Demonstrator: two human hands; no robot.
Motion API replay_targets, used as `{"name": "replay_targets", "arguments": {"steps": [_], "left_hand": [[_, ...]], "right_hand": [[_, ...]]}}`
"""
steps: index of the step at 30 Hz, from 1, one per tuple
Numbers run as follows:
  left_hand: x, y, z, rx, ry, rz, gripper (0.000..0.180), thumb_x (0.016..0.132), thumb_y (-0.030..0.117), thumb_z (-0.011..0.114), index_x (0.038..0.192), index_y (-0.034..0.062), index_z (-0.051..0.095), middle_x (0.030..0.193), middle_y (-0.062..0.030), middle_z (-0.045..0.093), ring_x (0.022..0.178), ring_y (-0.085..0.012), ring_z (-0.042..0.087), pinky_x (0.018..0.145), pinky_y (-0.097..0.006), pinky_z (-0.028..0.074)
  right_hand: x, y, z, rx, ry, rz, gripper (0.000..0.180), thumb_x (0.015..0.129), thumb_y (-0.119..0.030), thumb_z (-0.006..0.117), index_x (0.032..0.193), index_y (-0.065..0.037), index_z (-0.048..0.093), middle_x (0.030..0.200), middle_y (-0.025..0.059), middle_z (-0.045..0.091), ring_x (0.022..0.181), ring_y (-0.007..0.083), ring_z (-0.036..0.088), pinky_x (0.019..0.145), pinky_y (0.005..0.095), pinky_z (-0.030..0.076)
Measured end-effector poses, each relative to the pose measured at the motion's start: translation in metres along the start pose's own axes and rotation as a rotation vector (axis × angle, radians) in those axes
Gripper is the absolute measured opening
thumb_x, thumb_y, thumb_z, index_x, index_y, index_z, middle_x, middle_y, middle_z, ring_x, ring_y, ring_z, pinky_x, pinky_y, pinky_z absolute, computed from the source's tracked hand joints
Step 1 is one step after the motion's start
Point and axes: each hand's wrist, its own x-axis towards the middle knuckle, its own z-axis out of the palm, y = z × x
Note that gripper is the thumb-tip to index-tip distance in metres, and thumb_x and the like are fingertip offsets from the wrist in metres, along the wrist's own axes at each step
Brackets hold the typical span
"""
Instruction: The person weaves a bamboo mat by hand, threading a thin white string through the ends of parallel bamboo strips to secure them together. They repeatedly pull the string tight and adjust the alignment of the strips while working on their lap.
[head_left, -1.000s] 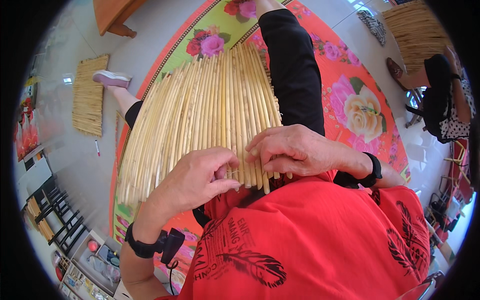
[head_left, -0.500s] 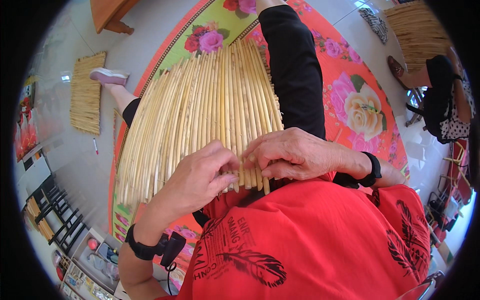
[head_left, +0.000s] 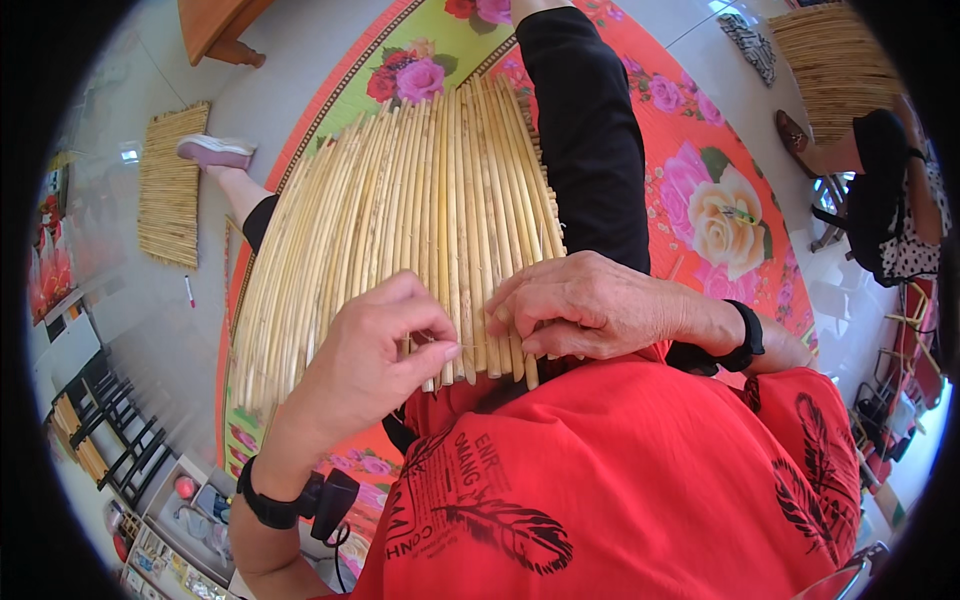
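Observation:
A mat of straight, pale yellow stalks [head_left: 400, 210] lies over my lap, its stalks side by side and fanned toward the far end. At its near edge my left hand [head_left: 385, 345] is closed in a pinch, thumb against the forefinger, above the stalk ends. A thin, pale thread, faint here, seems to run from this pinch across the stalks. My right hand [head_left: 580, 305] rests just right of it with curled fingers pressed on the near stalk ends. What its fingertips hold is hidden.
Red and green flowered cloth [head_left: 735, 220] covers the floor beneath me. Another stalk mat [head_left: 172, 190] lies at left beside a pink shoe [head_left: 216, 152]. A wooden furniture leg [head_left: 235, 50] stands at far left. At right, another person's dark-clad leg [head_left: 880, 160] is near a third mat [head_left: 835, 65].
My left hand has moved slightly left and up, away from the right hand, still pinched. My right hand and the mat stay nearly in place.

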Motion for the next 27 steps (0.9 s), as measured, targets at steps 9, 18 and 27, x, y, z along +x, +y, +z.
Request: {"name": "replay_targets", "arguments": {"steps": [9, 18, 27], "left_hand": [[0.004, -0.015, 0.034, -0.521, 0.135, -0.271, 0.013, 0.105, 0.013, 0.057, 0.099, 0.0020, 0.054, 0.087, -0.0100, 0.070, 0.070, -0.0118, 0.065, 0.063, -0.024, 0.055], [0.007, -0.017, 0.044, -0.619, 0.224, -0.197, 0.013, 0.105, 0.010, 0.059, 0.098, 0.0000, 0.057, 0.079, -0.0050, 0.068, 0.072, -0.0102, 0.068, 0.067, -0.025, 0.059], [-0.044, -0.011, 0.018, 0.541, 0.130, 0.333, 0.060, 0.085, 0.016, 0.076, 0.140, 0.0092, 0.054, 0.150, -0.0182, 0.052, 0.135, -0.0393, 0.054, 0.110, -0.049, 0.046]], "right_hand": [[0.004, 0.002, -0.002, -0.120, -0.015, -0.072, 0.015, 0.089, -0.013, 0.070, 0.092, -0.003, 0.059, 0.087, 0.0132, 0.065, 0.086, 0.0344, 0.065, 0.084, 0.0438, 0.053], [0.013, -0.003, -0.001, -0.181, -0.077, -0.023, 0.016, 0.090, -0.017, 0.068, 0.092, -0.003, 0.059, 0.075, 0.0138, 0.063, 0.077, 0.0342, 0.066, 0.089, 0.0432, 0.055], [-0.019, 0.004, -0.015, 0.416, 0.710, 0.401, 0.012, 0.105, -0.009, 0.054, 0.096, -0.003, 0.060, 0.106, 0.0116, 0.076, 0.105, 0.0158, 0.070, 0.097, 0.0317, 0.053]]}}
